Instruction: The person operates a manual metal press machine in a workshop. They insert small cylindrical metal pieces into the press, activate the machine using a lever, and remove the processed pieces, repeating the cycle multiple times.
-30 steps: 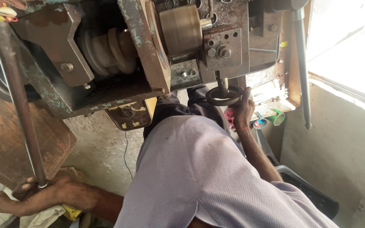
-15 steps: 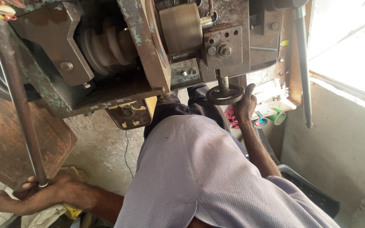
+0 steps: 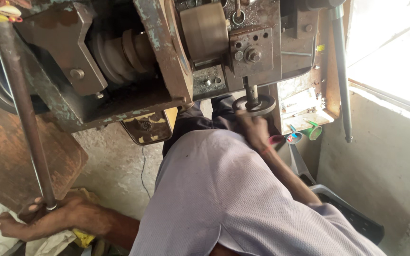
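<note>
My right hand (image 3: 254,129) reaches up to the small round dark metal handwheel (image 3: 254,104) under the rusty grey machine head (image 3: 176,57), my fingers curled closed on its lower rim; the wheel sits on a short vertical spindle (image 3: 251,92) that comes down from a bolted steel block (image 3: 252,54); just right of that hand, a few small coloured plastic cups, red, blue and green (image 3: 304,133), lie at the foot of a worn shelf. My left hand (image 3: 48,220) is low at the other side, wrapped round the bottom end of the long rusty iron lever rod (image 3: 22,109), which slants up and a little left to the machine's top corner; the fingers close around it by a thin metal ring. Between my arms lies my pale lilac shirt (image 3: 224,199); behind it, the stepped belt pulley (image 3: 119,52) and a brass-coloured drum (image 3: 205,31) show inside the frame; below is grey concrete floor (image 3: 115,170); a thin black cable (image 3: 143,166) hangs down towards it.
</note>
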